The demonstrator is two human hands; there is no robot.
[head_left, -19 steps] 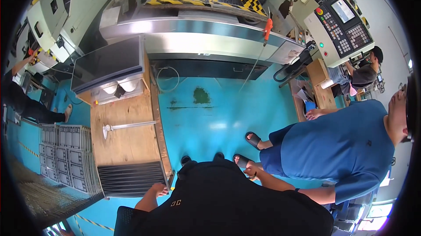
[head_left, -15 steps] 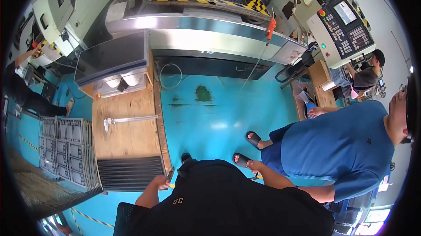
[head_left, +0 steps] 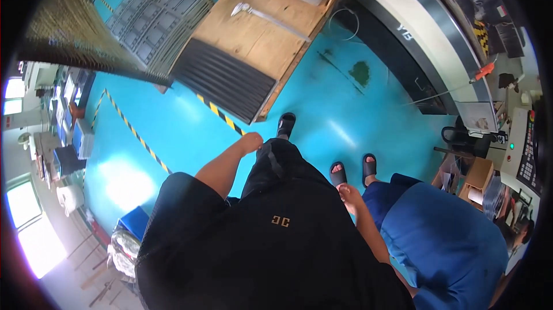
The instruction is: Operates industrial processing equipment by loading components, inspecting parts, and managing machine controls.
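Observation:
My left hand (head_left: 250,142) hangs at my left hip beside my dark trousers, fingers curled in, with nothing visible in it. On the other side my right hand (head_left: 348,195) hangs low in front of a person in blue, its fingers loosely curled and partly hidden; no object shows in it. Ahead of my left hand, and apart from it, stands a wooden-topped bench (head_left: 230,32). A silver caliper (head_left: 271,18) lies across its top. A black ridged panel (head_left: 224,77) covers the bench's near end.
Stacked grey frames (head_left: 155,19) stand left of the bench. A large machine (head_left: 397,33) runs along the right, with a control panel (head_left: 524,154) beyond. The person in blue (head_left: 443,235) stands close at my right. Striped tape (head_left: 136,134) marks the blue floor.
My view has swung left and down, so the bench now sits ahead and the machine has shifted right. Both hands still hang at my sides. The left floor area has come into view.

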